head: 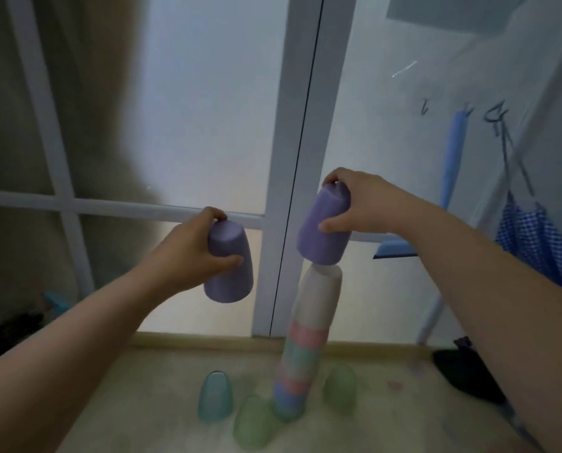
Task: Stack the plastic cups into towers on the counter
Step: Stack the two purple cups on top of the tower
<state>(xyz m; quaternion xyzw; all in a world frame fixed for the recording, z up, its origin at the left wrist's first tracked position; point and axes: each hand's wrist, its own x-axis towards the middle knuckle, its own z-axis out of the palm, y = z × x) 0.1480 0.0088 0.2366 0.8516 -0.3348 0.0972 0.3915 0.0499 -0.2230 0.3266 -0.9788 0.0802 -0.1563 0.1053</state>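
R hand (354, 204) grips inverted purple cup (322, 230) atop upright tower (305, 338); L hand (188, 250) grips 2nd cup (228, 266), mouth down

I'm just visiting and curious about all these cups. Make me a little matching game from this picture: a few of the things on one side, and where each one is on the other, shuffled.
Things:
1. purple cup in the left hand
2. purple cup in the right hand
3. white cup
4. blue translucent cup

Places:
A. top cup of the tower
B. upside down on the counter, left of the tower
C. held in the air, away from the tower
D. held just above the tower's top

Pairs: 1-C, 2-D, 3-A, 4-B
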